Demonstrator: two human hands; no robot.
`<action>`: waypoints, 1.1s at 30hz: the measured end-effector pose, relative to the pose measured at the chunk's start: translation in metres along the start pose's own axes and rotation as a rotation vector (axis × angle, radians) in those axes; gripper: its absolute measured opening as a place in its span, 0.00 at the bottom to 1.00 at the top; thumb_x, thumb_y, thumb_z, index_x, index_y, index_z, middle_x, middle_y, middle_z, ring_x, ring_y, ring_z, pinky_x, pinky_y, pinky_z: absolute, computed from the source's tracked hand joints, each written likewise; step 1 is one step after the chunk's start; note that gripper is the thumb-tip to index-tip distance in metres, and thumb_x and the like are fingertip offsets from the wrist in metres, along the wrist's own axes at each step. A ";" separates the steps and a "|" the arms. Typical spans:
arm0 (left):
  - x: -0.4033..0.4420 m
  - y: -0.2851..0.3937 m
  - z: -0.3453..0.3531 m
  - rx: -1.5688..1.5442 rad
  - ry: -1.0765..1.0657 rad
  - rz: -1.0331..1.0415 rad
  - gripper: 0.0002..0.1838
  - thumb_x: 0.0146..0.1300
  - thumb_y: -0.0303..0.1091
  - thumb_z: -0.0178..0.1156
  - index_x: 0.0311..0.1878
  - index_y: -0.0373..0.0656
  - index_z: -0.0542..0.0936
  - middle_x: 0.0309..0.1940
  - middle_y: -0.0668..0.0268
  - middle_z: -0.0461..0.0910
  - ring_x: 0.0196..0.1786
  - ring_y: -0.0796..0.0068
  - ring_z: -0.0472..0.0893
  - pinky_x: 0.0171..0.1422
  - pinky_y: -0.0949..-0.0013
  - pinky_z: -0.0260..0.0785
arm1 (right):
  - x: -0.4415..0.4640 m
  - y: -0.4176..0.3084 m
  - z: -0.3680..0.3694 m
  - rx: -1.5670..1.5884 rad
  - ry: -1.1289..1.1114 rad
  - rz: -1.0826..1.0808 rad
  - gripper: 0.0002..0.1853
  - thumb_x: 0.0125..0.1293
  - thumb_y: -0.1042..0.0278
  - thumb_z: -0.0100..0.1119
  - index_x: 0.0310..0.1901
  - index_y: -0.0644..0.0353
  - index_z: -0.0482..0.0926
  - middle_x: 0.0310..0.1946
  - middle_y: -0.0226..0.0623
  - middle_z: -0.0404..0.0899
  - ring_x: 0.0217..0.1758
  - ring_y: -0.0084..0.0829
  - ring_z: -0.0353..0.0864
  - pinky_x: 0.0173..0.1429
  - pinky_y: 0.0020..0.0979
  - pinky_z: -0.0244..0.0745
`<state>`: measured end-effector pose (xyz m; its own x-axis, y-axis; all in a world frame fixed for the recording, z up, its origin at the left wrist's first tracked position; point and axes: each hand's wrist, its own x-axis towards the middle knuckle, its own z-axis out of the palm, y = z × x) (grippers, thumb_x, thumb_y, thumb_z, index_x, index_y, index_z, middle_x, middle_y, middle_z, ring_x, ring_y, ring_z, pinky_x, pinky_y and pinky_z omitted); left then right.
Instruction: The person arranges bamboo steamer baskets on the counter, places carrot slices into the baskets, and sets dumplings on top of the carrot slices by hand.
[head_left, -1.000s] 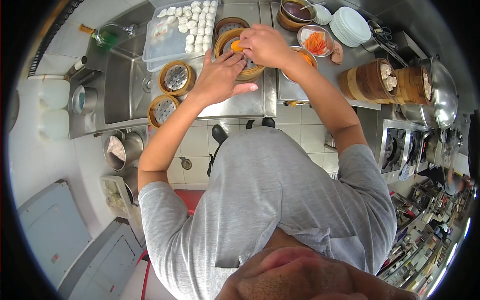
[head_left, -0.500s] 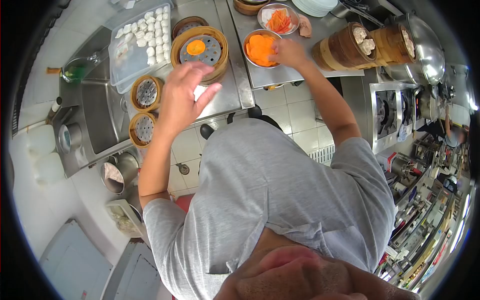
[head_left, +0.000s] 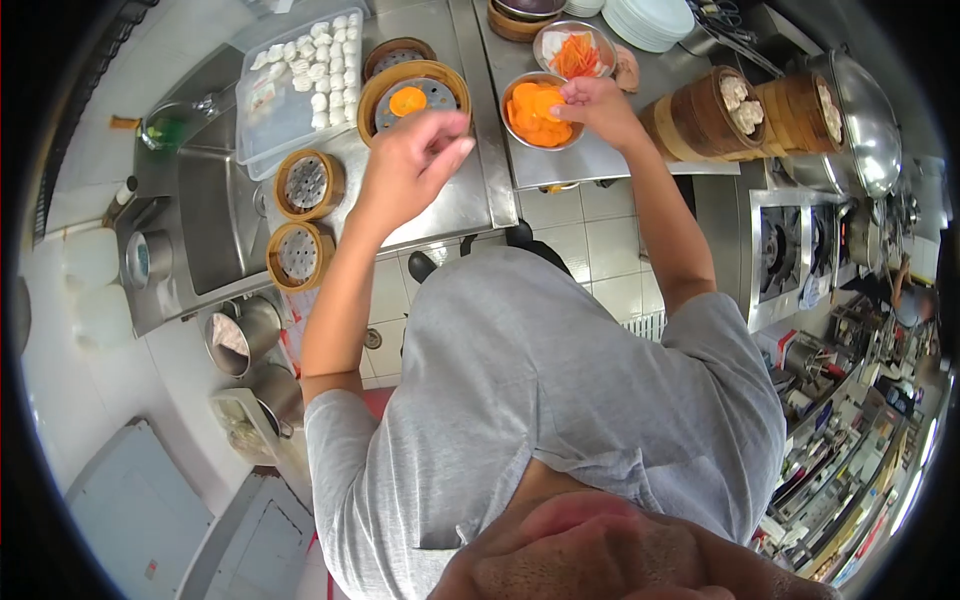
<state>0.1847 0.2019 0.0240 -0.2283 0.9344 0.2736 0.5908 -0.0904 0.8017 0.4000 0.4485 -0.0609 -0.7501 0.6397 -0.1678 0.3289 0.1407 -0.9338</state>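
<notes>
My right hand [head_left: 598, 108] is at the right rim of a metal bowl of orange slices [head_left: 535, 112], its fingers pinched on an orange slice. Just below a large bamboo steamer [head_left: 462, 90] is my left hand [head_left: 412, 170], fingers curled and apart from the thumb, with nothing visible between them. One orange slice [head_left: 407, 101] lies on the perforated metal plate [head_left: 437, 96] inside that steamer. Behind the slices stands a bowl of orange shreds [head_left: 577, 56].
Two small steamers [head_left: 307, 184] stand left of my left hand. A plastic tray [head_left: 270, 128] holds several white dumplings. Stacked steamers [head_left: 690, 118] with dumplings and white plates [head_left: 650, 20] are at the right. A co-worker [head_left: 910, 303] is far right.
Since a second ago, my right hand has gone from the large steamer to the bowl of slices. My left hand has lifted off the steamer and its fingers have curled. The view has shifted.
</notes>
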 end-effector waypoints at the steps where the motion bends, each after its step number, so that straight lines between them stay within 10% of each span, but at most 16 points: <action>1: 0.011 -0.002 0.004 0.016 0.019 0.001 0.14 0.67 0.34 0.69 0.49 0.35 0.83 0.40 0.57 0.86 0.38 0.66 0.88 0.41 0.67 0.78 | -0.003 -0.016 0.002 0.071 -0.033 -0.008 0.12 0.60 0.70 0.76 0.43 0.64 0.84 0.35 0.30 0.86 0.37 0.19 0.83 0.44 0.24 0.78; 8: 0.046 -0.021 0.018 -0.436 -0.157 -0.304 0.09 0.73 0.35 0.63 0.49 0.39 0.83 0.34 0.69 0.87 0.34 0.86 0.84 0.35 0.78 0.75 | -0.002 -0.097 0.037 0.251 -0.182 -0.100 0.12 0.62 0.71 0.75 0.44 0.67 0.86 0.35 0.34 0.88 0.37 0.18 0.84 0.42 0.21 0.79; 19: 0.009 -0.038 -0.044 -0.508 0.098 -0.358 0.08 0.72 0.35 0.65 0.45 0.40 0.84 0.33 0.69 0.87 0.30 0.86 0.83 0.31 0.80 0.71 | 0.027 -0.121 0.097 0.184 -0.081 -0.321 0.09 0.66 0.71 0.73 0.42 0.67 0.88 0.32 0.32 0.88 0.30 0.15 0.82 0.35 0.20 0.77; 29: -0.019 -0.056 -0.080 -0.403 0.176 -0.424 0.09 0.69 0.36 0.69 0.42 0.40 0.84 0.32 0.70 0.87 0.30 0.87 0.82 0.30 0.80 0.68 | 0.055 -0.112 0.120 -1.015 -0.130 -0.659 0.07 0.62 0.62 0.71 0.41 0.47 0.90 0.34 0.32 0.88 0.37 0.40 0.86 0.46 0.36 0.80; 33: -0.017 -0.060 -0.071 -0.419 0.143 -0.414 0.09 0.68 0.37 0.70 0.41 0.41 0.84 0.31 0.71 0.87 0.28 0.87 0.81 0.29 0.80 0.68 | 0.050 -0.123 0.125 -0.540 -0.050 -0.610 0.10 0.62 0.62 0.73 0.40 0.57 0.89 0.32 0.34 0.89 0.35 0.31 0.87 0.43 0.34 0.81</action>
<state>0.0982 0.1667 0.0093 -0.4928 0.8680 -0.0606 0.0819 0.1157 0.9899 0.2503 0.3694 0.0057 -0.9072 0.2998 0.2952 0.0757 0.8065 -0.5864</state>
